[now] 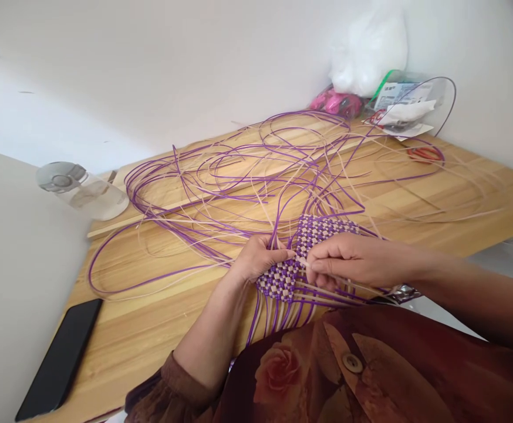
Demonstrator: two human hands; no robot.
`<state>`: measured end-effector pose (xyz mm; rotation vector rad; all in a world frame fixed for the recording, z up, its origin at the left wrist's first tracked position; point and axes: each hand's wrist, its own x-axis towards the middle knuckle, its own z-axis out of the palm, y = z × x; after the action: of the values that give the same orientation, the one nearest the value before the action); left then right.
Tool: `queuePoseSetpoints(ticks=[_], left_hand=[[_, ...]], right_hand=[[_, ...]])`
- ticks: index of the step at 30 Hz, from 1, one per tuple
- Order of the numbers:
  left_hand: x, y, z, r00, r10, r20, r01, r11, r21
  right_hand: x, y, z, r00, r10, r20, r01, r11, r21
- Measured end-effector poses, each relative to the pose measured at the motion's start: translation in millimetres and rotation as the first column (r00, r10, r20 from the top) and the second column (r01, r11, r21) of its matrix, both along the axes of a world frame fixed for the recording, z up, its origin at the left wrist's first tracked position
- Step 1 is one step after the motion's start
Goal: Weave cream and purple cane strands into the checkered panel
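Note:
A woven piece (322, 231) of purple and beige strands, in a checked pattern, lies at the table's near edge, with loose ends fanning out on several sides. My left hand (259, 258) is closed on its left part, the thumb pressed on top by the weave. Just right of that thumb, my right hand (342, 261) pinches a beige strand (301, 262) that comes out of the weave. The right fingers are curled, so the strand's far end is hidden. More purple and beige strands run beneath the right hand.
Long loops of purple and beige strands (186, 154) spread across the wooden table (120, 341). A black phone (60, 358) lies at the left, near a clear bottle (83, 191). Orange-handled scissors (426, 154), a white plastic bag (368, 53) and a pink bundle (336, 103) are at the back right.

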<state>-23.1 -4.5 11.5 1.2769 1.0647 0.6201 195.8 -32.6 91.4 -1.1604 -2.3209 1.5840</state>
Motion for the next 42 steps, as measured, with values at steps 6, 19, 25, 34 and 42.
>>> queuePoseSetpoints(ticks=[6, 19, 25, 34, 42], left_hand=[[-2, 2, -7.3, 1.0, -0.011, 0.029, 0.011, 1.0, -0.002], [2, -1, 0.5, 0.982, -0.028, 0.186, 0.033, 0.999, -0.026], [2, -1, -0.1, 0.987, -0.01, 0.159, 0.013, 1.0, -0.016], [2, -2, 1.8, 0.994, 0.008, 0.111, -0.008, 1.0, 0.0], [1, 1, -3.0, 0.99, -0.034, 0.14, 0.026, 0.998, 0.058]], right_hand=[[-10, 4, -4.1, 0.983, -0.108, -0.151, 0.16, 0.904, 0.396], [-13, 34, -38.8, 0.696, -0.541, -0.472, 0.274, 0.808, -0.522], [-17, 32, -41.2, 0.724, -0.562, -0.399, 0.364, 0.803, -0.471], [-15, 27, -31.9, 0.857, -0.492, -0.151, 0.477, 0.87, -0.128], [-28, 20, -27.6, 0.966, -0.26, -0.012, 0.227, 0.82, 0.525]])
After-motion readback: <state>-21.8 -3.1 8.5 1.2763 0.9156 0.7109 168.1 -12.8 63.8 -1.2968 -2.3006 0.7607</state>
